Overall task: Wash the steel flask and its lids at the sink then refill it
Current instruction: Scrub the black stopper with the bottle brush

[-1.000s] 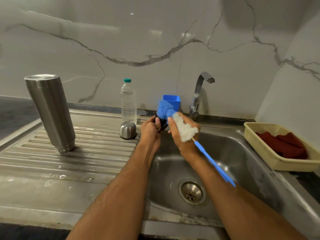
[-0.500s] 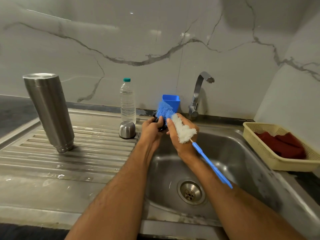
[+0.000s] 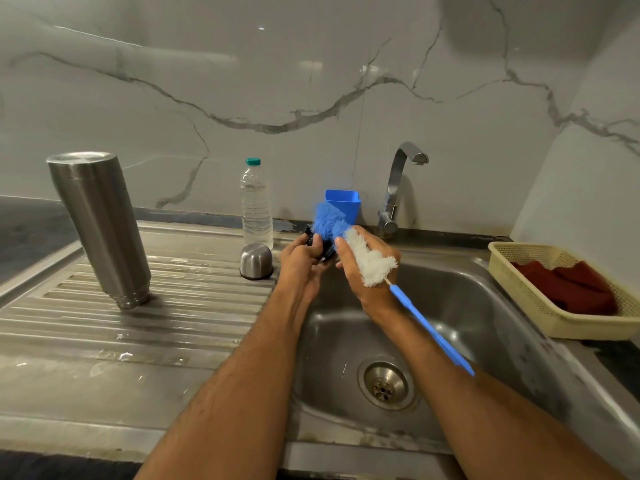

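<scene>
Left hand (image 3: 302,258) grips black inner lid (image 3: 323,249); right hand (image 3: 363,271) grips bottle brush (image 3: 367,261), blue bristles on lid, over sink (image 3: 485,306).

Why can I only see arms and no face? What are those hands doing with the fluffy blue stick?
The camera sits on the person's head, looking down, so only arms show. The left hand holds a small dark lid. The right hand grips a bottle brush and rubs its blue tip on that lid, above the sink. On the ribbed drainboard stand the steel flask upside down, a steel cap and a water bottle.
</scene>
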